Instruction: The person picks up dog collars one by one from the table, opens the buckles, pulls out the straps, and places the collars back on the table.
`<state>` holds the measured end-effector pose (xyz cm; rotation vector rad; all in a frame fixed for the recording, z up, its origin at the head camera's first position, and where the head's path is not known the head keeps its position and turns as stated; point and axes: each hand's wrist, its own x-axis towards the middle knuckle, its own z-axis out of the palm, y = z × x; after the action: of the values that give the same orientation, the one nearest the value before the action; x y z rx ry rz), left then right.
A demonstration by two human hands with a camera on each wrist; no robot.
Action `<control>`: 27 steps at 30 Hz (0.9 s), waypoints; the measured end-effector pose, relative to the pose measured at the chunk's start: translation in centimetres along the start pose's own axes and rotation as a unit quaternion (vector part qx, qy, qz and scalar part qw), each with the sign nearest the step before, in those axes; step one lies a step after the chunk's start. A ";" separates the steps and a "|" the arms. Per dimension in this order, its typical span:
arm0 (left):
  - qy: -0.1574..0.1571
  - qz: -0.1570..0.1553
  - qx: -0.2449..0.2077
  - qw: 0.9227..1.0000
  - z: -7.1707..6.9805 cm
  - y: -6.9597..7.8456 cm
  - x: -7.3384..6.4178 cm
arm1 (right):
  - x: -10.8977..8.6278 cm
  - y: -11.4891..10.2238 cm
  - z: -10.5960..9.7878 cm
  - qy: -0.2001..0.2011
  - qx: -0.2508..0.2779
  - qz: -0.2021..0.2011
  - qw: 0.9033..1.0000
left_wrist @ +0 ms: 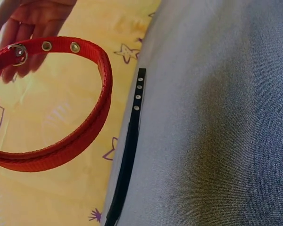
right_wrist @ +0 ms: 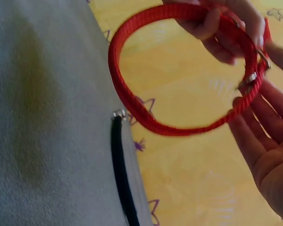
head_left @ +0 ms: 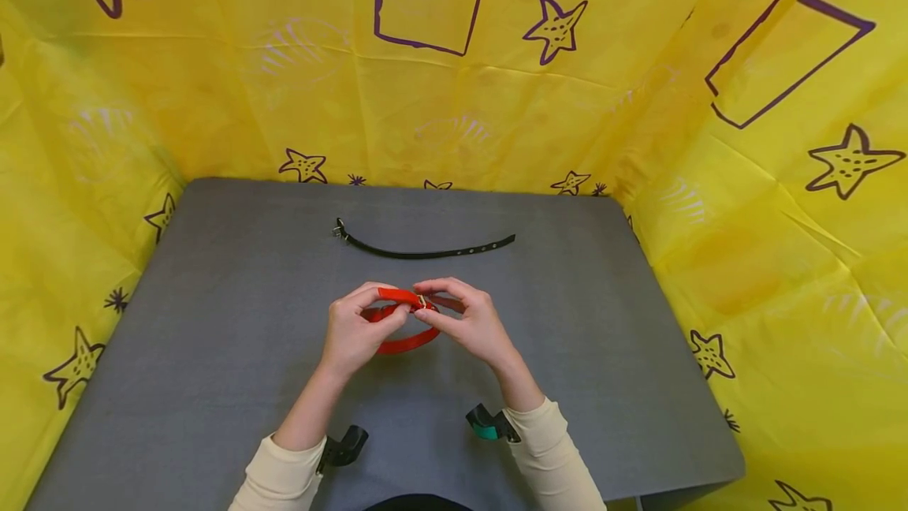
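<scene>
A red collar (head_left: 407, 345) is bent into a closed loop above the table, with metal-rimmed holes in its strap. My left hand (head_left: 354, 327) grips the strap on the left side of the loop, thumb in front. At the buckle (head_left: 422, 302), my right hand (head_left: 474, 322) holds the collar between thumb and fingers. In the right wrist view, the red collar (right_wrist: 127, 92) hangs between both hands, and the right fingers (right_wrist: 269, 117) lie along its lower side by the metal parts. Only a sliver of the left hand shows in the left wrist view.
A black collar (head_left: 418, 255) lies stretched out on the grey table (head_left: 567, 322) beyond the hands, its buckle at the left and its holes at the right. Yellow patterned cloth (head_left: 496, 117) surrounds the table at the back and sides.
</scene>
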<state>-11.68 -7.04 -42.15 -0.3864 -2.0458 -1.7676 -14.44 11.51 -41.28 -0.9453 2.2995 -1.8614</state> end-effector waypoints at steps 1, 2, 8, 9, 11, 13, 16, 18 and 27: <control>-0.001 -0.008 -0.012 1.000 0.0 -0.1 0.0 | -0.1 0.0 -0.2 -0.004 -0.007 -0.001 1.000; -0.001 -0.017 -0.024 1.000 -0.1 -0.1 0.0 | -0.1 0.0 -0.3 -0.008 -0.015 -0.004 1.000; 0.004 -0.059 -0.059 0.996 -0.4 -0.3 -0.1 | -0.3 0.1 -0.7 -0.015 -0.044 -0.014 0.999; 0.004 -0.063 -0.059 0.996 -0.4 -0.3 -0.1 | -0.3 0.1 -0.7 -0.014 -0.047 -0.016 0.999; 0.002 -0.067 -0.057 0.996 -0.5 -0.2 -0.2 | -0.3 0.1 -0.7 -0.011 -0.051 -0.018 0.998; 0.001 -0.071 -0.061 0.996 -0.5 -0.2 -0.2 | -0.3 0.1 -0.6 -0.008 -0.055 -0.020 0.998; 0.003 -0.073 -0.071 0.995 -0.5 -0.2 -0.2 | -0.3 0.0 -0.7 -0.008 -0.057 -0.018 0.998; 0.005 -0.074 -0.079 0.994 -0.6 -0.2 -0.2 | -0.3 -0.1 -0.7 -0.008 -0.057 -0.014 0.998; 0.013 -0.074 -0.100 0.992 -0.5 -1.2 -0.3 | -0.4 0.8 -0.8 -0.007 -0.045 0.001 0.999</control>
<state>-11.92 -7.75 -43.33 -0.2727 -1.9286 -2.0639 -14.76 12.46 -41.93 -0.9616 2.3944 -1.7584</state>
